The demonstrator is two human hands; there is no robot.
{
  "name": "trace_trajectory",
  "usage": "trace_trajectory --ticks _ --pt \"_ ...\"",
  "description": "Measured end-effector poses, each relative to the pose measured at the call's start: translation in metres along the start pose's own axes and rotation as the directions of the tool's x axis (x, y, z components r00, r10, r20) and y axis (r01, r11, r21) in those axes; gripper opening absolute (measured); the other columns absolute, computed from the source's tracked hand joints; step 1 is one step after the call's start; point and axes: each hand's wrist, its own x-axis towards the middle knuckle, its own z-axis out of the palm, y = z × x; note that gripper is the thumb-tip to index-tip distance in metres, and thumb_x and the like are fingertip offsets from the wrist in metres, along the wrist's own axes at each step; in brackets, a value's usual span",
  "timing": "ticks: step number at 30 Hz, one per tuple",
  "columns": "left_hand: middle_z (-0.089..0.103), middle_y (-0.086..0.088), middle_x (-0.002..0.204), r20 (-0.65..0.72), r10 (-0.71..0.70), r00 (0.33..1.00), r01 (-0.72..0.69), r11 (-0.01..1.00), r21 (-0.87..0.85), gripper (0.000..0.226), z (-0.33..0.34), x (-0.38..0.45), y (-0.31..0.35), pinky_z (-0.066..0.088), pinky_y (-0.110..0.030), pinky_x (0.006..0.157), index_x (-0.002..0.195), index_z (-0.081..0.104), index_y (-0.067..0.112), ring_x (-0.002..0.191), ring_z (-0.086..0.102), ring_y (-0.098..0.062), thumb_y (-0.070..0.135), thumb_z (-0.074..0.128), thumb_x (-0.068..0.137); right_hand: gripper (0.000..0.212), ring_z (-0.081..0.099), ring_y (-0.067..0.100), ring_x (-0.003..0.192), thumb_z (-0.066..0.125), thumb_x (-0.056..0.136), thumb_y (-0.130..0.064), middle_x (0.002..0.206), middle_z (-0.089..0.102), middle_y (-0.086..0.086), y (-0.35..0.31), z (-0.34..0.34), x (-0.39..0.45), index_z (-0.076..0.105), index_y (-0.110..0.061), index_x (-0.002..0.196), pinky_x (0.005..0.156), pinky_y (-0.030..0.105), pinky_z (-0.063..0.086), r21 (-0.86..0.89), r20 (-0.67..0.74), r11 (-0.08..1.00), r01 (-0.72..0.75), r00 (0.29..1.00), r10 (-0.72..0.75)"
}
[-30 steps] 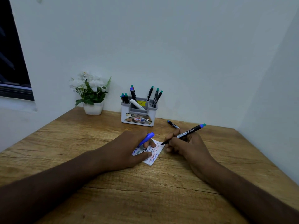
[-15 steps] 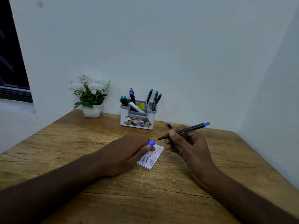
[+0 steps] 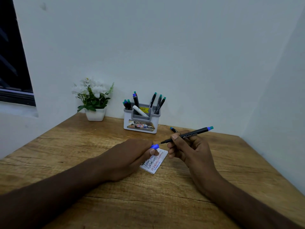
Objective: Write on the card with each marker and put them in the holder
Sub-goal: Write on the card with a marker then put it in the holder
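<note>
A: How many markers?
B: One black marker [image 3: 186, 135] pinched in the right hand [image 3: 187, 150], one on the table [image 3: 173, 129] behind those fingers, eight in the holder [image 3: 141, 121].
A: Left hand [image 3: 130, 158]?
B: Fingers curled around one blue cap [image 3: 154, 146], card [image 3: 156, 161] beneath them.

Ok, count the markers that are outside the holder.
2. A black marker, uncapped, in the right hand; a second marker on the table behind that hand, partly hidden by it.

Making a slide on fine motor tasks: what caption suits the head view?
Right hand aims an uncapped marker at the blue cap in the left hand, above the card.
</note>
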Motion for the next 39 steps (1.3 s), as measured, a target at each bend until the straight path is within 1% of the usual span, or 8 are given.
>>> trace_trajectory --ticks 8,14,22,26,30,33,35,39 --pt "0.055 0.017 0.094 -0.009 0.0 1.0 0.0 1.0 0.008 0.03 0.002 0.0 -0.001 0.048 -0.033 0.083 0.101 0.046 0.048 0.09 0.052 -0.005 0.061 0.019 0.106 0.014 0.075 0.025 0.077 0.074 0.097 -0.019 0.09 0.081 0.019 0.0 0.003 -0.003 0.08 -0.008 0.104 0.072 0.032 0.065 -0.167 0.088 0.986 -0.018 0.996 0.033" --pt "0.057 0.017 0.095 -0.057 0.021 0.998 -0.021 1.0 0.009 0.039 0.003 0.0 -0.003 0.049 -0.04 0.084 0.105 0.049 0.041 0.09 0.053 -0.006 0.064 0.018 0.106 0.052 0.073 0.025 0.085 0.055 0.098 -0.048 0.104 0.081 0.019 -0.001 0.001 0.001 0.082 -0.005 0.11 0.076 0.035 0.062 -0.06 0.188 0.985 -0.163 0.967 0.171" --pt "0.054 0.017 0.088 -0.075 0.037 0.996 -0.03 0.995 0.099 0.035 0.004 0.001 0.001 0.046 -0.029 0.078 0.103 0.049 0.037 0.086 0.051 -0.002 0.058 0.021 0.107 0.04 0.068 0.014 0.092 0.044 0.101 -0.062 0.107 0.082 -0.001 0.004 0.014 -0.001 0.075 -0.05 0.123 0.092 0.038 0.057 -0.271 0.236 0.958 -0.093 0.959 0.16" --pt "0.05 0.022 0.082 -0.127 0.013 0.992 0.008 0.987 0.163 0.035 0.005 0.003 0.005 0.038 -0.019 0.069 0.107 0.052 0.035 0.077 0.05 0.003 0.055 0.024 0.107 0.042 0.065 0.013 0.087 0.039 0.108 -0.058 0.103 0.082 -0.001 0.004 0.024 -0.003 0.075 -0.048 0.126 0.083 0.034 0.053 -0.334 0.186 0.94 -0.062 0.974 0.13" --pt "0.063 0.014 0.096 -0.128 -0.018 0.992 0.042 0.981 0.188 0.035 0.004 0.002 0.01 0.046 -0.029 0.076 0.114 0.056 0.029 0.081 0.055 -0.005 0.051 0.029 0.109 0.052 0.067 0.003 0.088 0.038 0.097 -0.068 0.099 0.082 -0.008 0.005 0.028 -0.006 0.076 -0.039 0.117 0.081 0.026 0.053 -0.374 0.159 0.927 -0.044 0.981 0.111" --pt "0.067 0.006 0.11 -0.115 0.018 0.993 0.007 0.977 0.213 0.03 0.003 0.002 0.013 0.051 -0.036 0.084 0.12 0.059 0.027 0.092 0.06 -0.011 0.045 0.036 0.111 0.038 0.069 -0.007 0.091 0.04 0.107 -0.055 0.095 0.079 -0.019 0.001 0.033 -0.01 0.076 -0.043 0.111 0.076 0.011 0.049 -0.385 0.203 0.923 -0.002 0.975 0.087" --pt "0.064 0.002 0.121 -0.048 0.062 0.997 -0.045 0.957 0.287 0.024 0.006 0.004 0.014 0.054 -0.039 0.089 0.125 0.059 0.023 0.103 0.061 -0.017 0.033 0.042 0.11 0.031 0.068 0.001 0.103 0.045 0.108 -0.054 0.107 0.074 -0.012 -0.001 0.035 -0.012 0.073 -0.042 0.108 0.082 0.019 0.049 -0.48 0.219 0.877 0.019 0.971 0.098" --pt "0.066 -0.001 0.113 -0.118 0.051 0.992 -0.024 0.974 0.224 0.027 0.011 0.009 0.007 0.056 -0.037 0.081 0.135 0.045 0.019 0.092 0.063 -0.015 0.027 0.043 0.109 0.041 0.06 -0.008 0.122 0.047 0.106 -0.058 0.13 0.062 -0.034 -0.005 0.03 -0.014 0.045 -0.059 0.146 0.1 0.014 0.049 -0.538 0.348 0.819 0.197 0.937 0.003"
